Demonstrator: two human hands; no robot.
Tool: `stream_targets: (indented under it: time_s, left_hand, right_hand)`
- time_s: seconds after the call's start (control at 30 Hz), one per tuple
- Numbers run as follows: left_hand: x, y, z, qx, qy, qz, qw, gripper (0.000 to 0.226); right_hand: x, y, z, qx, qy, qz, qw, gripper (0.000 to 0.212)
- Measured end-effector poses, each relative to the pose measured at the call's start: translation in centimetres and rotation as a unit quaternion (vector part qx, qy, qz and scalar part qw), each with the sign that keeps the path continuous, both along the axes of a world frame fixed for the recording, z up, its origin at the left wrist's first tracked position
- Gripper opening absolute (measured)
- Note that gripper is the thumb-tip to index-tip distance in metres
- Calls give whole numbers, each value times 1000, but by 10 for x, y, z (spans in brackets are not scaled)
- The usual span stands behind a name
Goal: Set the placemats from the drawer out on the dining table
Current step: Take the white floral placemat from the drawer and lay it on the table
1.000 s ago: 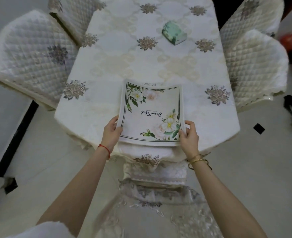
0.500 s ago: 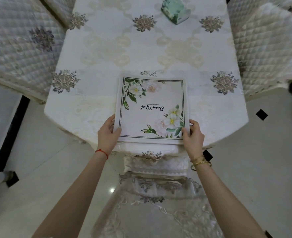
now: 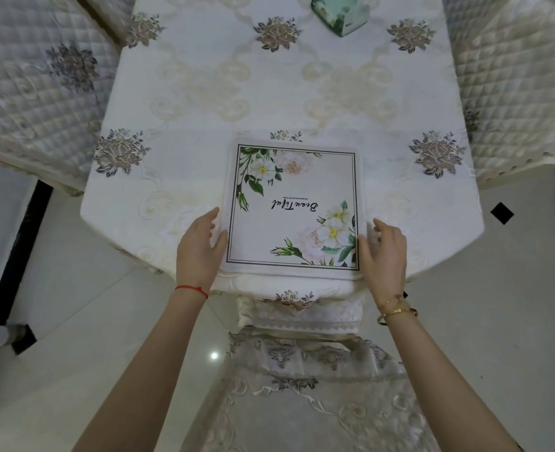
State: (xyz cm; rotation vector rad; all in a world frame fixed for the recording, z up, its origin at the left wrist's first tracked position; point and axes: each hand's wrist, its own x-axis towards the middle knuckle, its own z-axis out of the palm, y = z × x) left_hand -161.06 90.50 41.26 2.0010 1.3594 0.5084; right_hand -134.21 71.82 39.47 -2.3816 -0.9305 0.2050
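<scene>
Square white placemat with green-and-cream flower print and black line border (image 3: 294,207) lies flat on the desk (image 3: 204,102) at the middle of its near edge. Left hand (image 3: 199,247) rests against its left side, grip spread; right hand (image 3: 383,252) is beside its right side, grip loosely spread, pinching nothing. Risk: near side sits right at the desk's near edge, so a nudge or sliding tablecloth could drop it to the floor.
</scene>
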Motion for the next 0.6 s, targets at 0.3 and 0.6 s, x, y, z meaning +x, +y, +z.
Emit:
stream_targets:
  time_s: [0.3,0.6]
  left_hand:
    - [98,81,-7,113,81,-211,968,46]
    - [143,108,-39,140,155,-281,937,54]
  right_hand:
    - [23,139,-1,-47,-37,202,978,50]
    - [26,186,-24,-114,-72,293,946,59]
